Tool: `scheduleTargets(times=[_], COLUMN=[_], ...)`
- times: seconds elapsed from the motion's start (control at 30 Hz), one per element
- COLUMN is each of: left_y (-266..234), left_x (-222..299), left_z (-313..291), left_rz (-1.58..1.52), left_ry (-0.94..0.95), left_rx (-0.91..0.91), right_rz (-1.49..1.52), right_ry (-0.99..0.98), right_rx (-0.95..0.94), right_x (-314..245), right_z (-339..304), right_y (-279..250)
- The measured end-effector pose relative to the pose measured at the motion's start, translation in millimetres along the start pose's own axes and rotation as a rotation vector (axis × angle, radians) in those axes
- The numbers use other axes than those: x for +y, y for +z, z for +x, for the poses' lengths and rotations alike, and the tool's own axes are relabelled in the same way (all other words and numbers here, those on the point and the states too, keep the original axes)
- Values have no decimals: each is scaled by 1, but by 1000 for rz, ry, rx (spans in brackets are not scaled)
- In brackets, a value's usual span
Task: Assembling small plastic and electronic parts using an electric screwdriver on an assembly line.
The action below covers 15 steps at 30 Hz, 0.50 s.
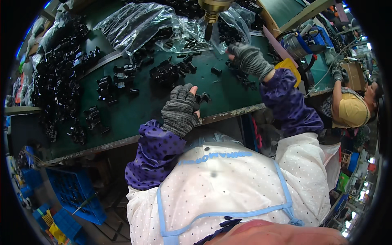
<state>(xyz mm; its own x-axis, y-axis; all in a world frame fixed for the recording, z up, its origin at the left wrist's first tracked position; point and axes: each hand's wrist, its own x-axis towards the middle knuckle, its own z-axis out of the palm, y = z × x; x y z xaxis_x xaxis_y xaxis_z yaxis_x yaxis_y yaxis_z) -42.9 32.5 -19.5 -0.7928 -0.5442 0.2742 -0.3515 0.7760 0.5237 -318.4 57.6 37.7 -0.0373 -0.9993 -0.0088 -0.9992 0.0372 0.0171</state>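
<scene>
**Small black hooked part (203, 98), glossy, metal or plastic: on the left hand's 2 o'clock side**

12 = away from the wearer. Part is over the dark green counter (232, 96) with the worn front edge, right by the thumb side of the left hand (179, 109) in its grey knit fingerless glove. Long axis reads roughly 9-to-3, hooks toward 3–4. Left is clearly the nearer hand; the right hand (250, 60), same glove type, is well off at the part's 2 o'clock.

Left fingers: bent, tips beside the part; can't tell pinched or just touching. Right fingers: partly curled, pointing about 10; grip hidden, can't tell if holding anything.

Around: black blocky assembly (165, 72) at the part's 10, short black cylinder (216, 71) at 1, brass-coloured spindle with dark tip (210, 16) at 12, well apart.
</scene>
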Motion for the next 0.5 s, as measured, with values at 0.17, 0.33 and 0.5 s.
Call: scheduleTargets(times=[0.17, 0.33, 0.5], left_y=[-1, 2, 4], left_x=[5, 8, 7], left_z=[-1, -3, -5], left_rz=[-87, -166, -136], left_ry=[3, -23, 10], left_rx=[60, 160, 172], right_rz=[67, 248, 1036], right_ry=[293, 164, 410], right_rx=[-213, -204, -91], right_x=[8, 20, 3], right_z=[0, 1, -24], right_y=[53, 45, 23])
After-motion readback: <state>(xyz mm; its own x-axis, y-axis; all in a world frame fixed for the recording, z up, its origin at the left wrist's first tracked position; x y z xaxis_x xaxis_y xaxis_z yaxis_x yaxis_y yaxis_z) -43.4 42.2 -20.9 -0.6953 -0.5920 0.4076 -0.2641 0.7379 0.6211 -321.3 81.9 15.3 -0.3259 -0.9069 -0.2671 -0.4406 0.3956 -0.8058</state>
